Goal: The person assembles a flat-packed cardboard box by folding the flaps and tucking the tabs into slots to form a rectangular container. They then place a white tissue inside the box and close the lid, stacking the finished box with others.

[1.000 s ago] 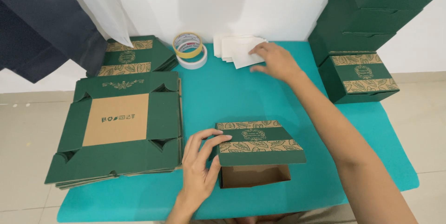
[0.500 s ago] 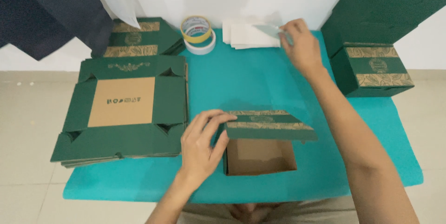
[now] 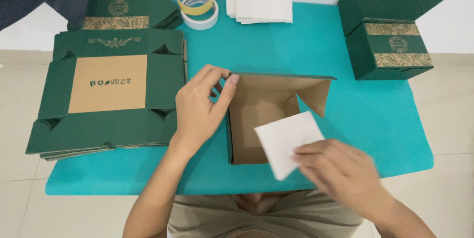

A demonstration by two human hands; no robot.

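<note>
Left hand [image 3: 200, 107]: curled, box [image 3: 261, 119] wall pinched at its left edge.
Right hand [image 3: 340, 171]: closed on white sheet [image 3: 286, 142], held over box.
Flats [image 3: 108, 92]: left of left hand.

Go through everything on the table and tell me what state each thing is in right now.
Open box: lid up, held by left hand.
White sheet: pinched by right hand over the box.
Flat boxes: unfolded, stacked.
Closed box: lid shut.
Tape rolls: stacked.
White sheets: piled.
</note>
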